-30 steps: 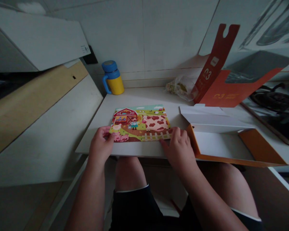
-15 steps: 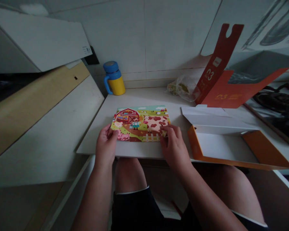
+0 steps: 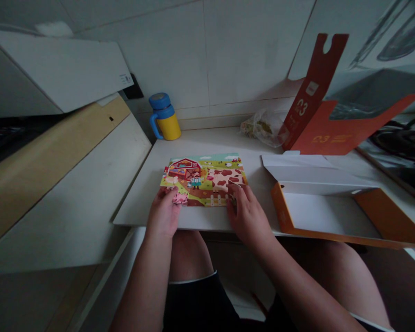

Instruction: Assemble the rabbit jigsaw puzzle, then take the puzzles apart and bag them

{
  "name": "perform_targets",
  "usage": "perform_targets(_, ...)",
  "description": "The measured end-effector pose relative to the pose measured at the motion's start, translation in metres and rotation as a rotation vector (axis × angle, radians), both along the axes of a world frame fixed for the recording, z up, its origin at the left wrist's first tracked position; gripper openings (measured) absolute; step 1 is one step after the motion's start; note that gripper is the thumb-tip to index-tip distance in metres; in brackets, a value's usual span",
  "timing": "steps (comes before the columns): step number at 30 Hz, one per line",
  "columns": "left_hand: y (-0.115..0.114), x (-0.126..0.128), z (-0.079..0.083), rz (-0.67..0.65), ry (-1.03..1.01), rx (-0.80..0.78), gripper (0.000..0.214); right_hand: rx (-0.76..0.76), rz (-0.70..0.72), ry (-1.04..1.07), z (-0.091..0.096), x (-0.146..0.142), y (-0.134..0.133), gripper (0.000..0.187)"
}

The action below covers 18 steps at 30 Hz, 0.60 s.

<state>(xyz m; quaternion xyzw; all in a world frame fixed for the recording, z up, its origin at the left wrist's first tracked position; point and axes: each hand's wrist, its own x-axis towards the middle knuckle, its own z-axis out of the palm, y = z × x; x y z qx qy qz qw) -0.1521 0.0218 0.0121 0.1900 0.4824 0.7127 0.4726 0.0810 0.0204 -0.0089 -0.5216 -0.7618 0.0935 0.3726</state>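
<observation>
A colourful farm jigsaw puzzle with a red barn and a spotted cow lies flat on the white counter. My left hand sits at its near left corner, with curled fingers pinching the pieces around the pink pig. My right hand rests at the near right corner, its bent fingertips pressed on the fence pieces. The puzzle's left edge looks slightly jagged. Both forearms reach in from below, above my knees.
An open orange box tray lies right of the puzzle, and its orange lid stands behind it. A blue-and-yellow mug and a plastic bag sit by the tiled wall. A stove is at the far right.
Both hands slid inward along the puzzle's near edge, the left from the outer corner onto the pig pieces. The puzzle shifted slightly and the view tilted a little.
</observation>
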Motion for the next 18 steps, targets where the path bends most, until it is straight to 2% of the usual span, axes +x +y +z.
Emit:
perform_targets(8, 0.009, 0.009, 0.004, -0.022, -0.045, 0.031, 0.026, -0.026, -0.009, -0.032, -0.002, -0.001, -0.001, 0.04)
perform_targets(13, 0.016, 0.008, 0.009, 0.028, -0.115, -0.02, 0.022, -0.022, -0.017, -0.043, -0.001, -0.001, -0.001, 0.039)
perform_targets(18, 0.022, 0.005, 0.015, 0.02, -0.117, -0.055, 0.023, -0.001, -0.021, -0.046, -0.004, -0.002, 0.0, 0.039)
